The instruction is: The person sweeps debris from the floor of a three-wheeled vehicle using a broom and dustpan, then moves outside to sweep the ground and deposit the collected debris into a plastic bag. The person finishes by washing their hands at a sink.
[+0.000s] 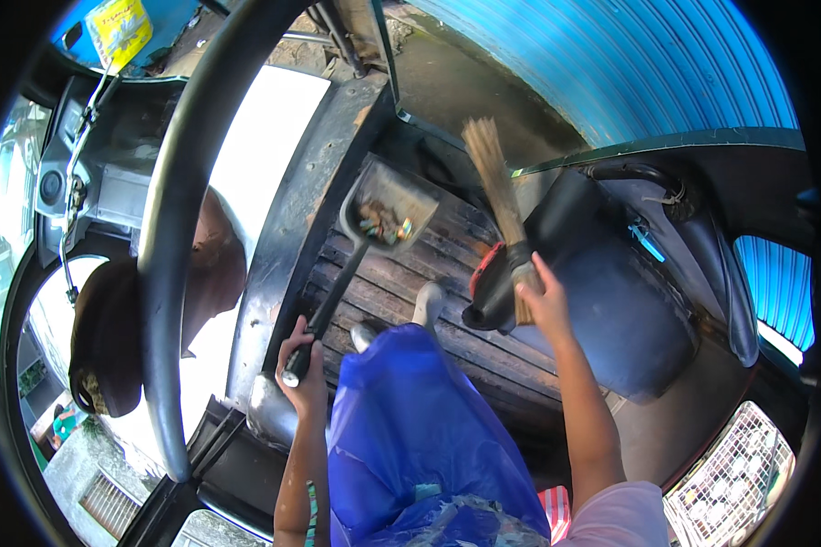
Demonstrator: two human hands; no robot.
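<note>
- The left hand is closed around the black handle of a dustpan, near the handle's end.
- The dustpan's pan lies ahead of the left hand and slightly to its right, over the slatted floor; small brown and coloured debris sits in it.
- The right hand has its fingers wrapped around the lower part of a brush, thumb side up along it.
- The brush points ahead of the right hand and a little to its left, its bristles well apart from the pan.
- Right of the right hand is a black padded seat, with a light-blue item beyond it.
- Between the forearms, nearer the body than both hands, spreads a blue sheet-like covering.
- Left of the left hand, a thick dark bar curves past.
</note>
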